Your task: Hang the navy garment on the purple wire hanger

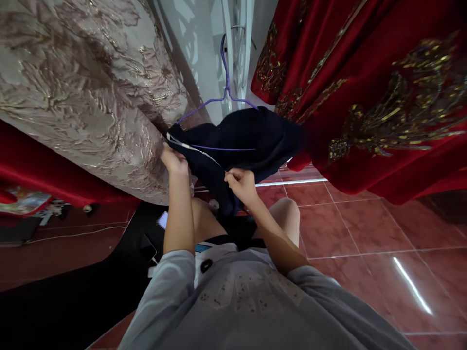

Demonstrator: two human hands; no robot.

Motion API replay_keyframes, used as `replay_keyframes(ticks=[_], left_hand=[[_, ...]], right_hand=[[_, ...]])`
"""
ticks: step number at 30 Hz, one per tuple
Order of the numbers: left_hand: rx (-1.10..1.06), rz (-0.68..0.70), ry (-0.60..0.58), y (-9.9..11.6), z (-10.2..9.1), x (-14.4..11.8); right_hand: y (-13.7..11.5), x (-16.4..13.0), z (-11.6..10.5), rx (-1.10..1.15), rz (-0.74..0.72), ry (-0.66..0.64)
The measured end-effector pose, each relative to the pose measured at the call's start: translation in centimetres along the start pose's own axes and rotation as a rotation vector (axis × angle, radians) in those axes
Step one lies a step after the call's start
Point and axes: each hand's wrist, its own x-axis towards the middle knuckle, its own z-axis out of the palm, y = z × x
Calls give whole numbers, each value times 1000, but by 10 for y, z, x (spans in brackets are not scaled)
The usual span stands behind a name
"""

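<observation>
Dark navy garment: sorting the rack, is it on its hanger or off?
On: the dark navy garment drapes over the thin purple wire hanger, gripped by both hands.

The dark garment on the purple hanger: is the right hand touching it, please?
Touching: the head view shows the right hand closed on the lower edge of the dark garment.

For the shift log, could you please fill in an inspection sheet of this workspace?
Surface: red tiled floor, glossy, with light streaks.
Job's things: dark garment draped over a purple hanger; a thin white strip runs along its edge.
Clutter: phone-like item on a black mat.
Hands: left hand grips the garment's left edge; right hand pinches its lower edge.
Cables: white cable on the floor at left.
Surroundings: beige embossed fabric at left, red gold-embroidered cloth at right.
</observation>
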Motion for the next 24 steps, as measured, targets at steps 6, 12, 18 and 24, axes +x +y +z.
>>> replay_keyframes(ticks=[6,12,18,24], left_hand=[[-28,-268,-35,-61,-23,-57],[64,-30,-340,-50,-4,-124],[496,682,-609,-11,-5,-127],[1042,212,-1249,-11,-59,-111]], right_hand=[[27,-14,-16,94,169,123],[30,-10,-14,-38,-45,-19],[-12,13,-5,36,-219,-248],[-23,67,-24,60,-336,10]])
